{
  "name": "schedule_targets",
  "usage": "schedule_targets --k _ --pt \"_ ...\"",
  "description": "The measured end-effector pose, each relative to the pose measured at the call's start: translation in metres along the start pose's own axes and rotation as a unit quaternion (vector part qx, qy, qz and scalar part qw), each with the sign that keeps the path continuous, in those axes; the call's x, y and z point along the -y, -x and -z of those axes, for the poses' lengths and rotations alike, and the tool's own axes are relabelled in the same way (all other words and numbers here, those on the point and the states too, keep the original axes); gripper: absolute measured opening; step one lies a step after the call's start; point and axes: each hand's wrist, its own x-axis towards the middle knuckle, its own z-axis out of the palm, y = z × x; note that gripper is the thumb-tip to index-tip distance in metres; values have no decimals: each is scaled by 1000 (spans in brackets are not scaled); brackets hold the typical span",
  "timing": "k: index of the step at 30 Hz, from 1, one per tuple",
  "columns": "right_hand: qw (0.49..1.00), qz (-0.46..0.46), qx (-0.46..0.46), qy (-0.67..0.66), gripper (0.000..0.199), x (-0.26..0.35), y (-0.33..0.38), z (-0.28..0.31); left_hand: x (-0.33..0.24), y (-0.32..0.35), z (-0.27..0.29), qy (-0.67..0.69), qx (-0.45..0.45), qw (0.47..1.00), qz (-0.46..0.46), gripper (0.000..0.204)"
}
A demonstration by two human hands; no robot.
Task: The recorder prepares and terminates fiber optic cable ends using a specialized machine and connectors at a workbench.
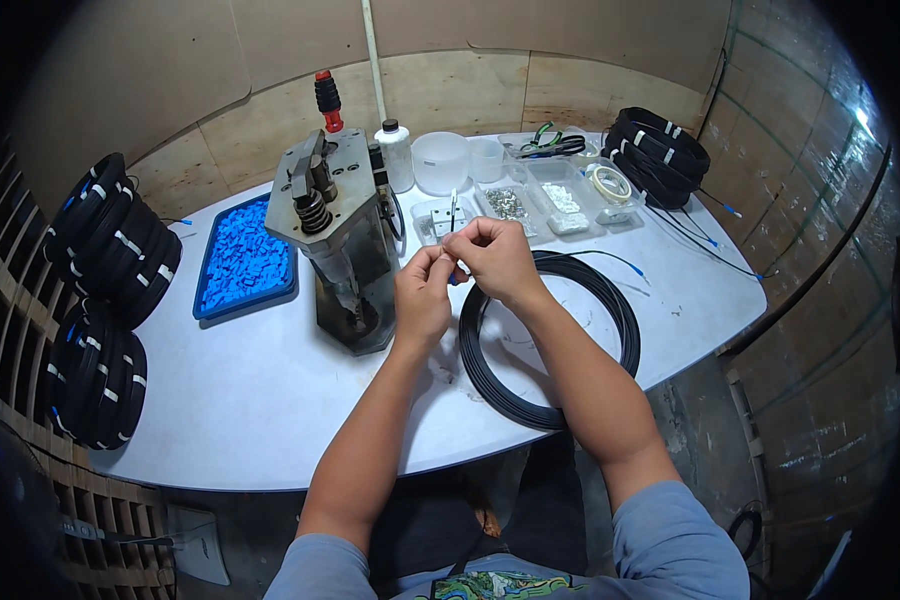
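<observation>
Above the white table, my left hand (426,295) and my right hand (495,260) meet with fingertips pinched together. Between them is the end of a thin black cable (453,215), which sticks up past the fingers, with something white beside it. A small blue piece (457,276) shows just below the fingertips; the fingers partly cover it. Under my right forearm lies a coil of black cable (475,350), its other end tipped with a blue connector (639,271). Left of my hands stands a metal hand press (340,220) with a red and black handle (327,98).
A blue tray (198,300) of small blue parts sits left of the press. Behind my hands are a white bottle (396,155), a round tub (441,165), bins of metal pieces (508,203) and white parts (563,210). Bundled black coils (110,240) stack at left; more coils (658,155) back right.
</observation>
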Motion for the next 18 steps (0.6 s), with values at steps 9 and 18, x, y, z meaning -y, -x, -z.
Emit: schedule_targets --k 9,18 --pt "998 18 -41 46 20 1 3 -5 8 -4 6 172 32 979 102 19" --pt "999 26 -22 26 19 -1 1 -4 2 -1 1 117 4 991 58 15"
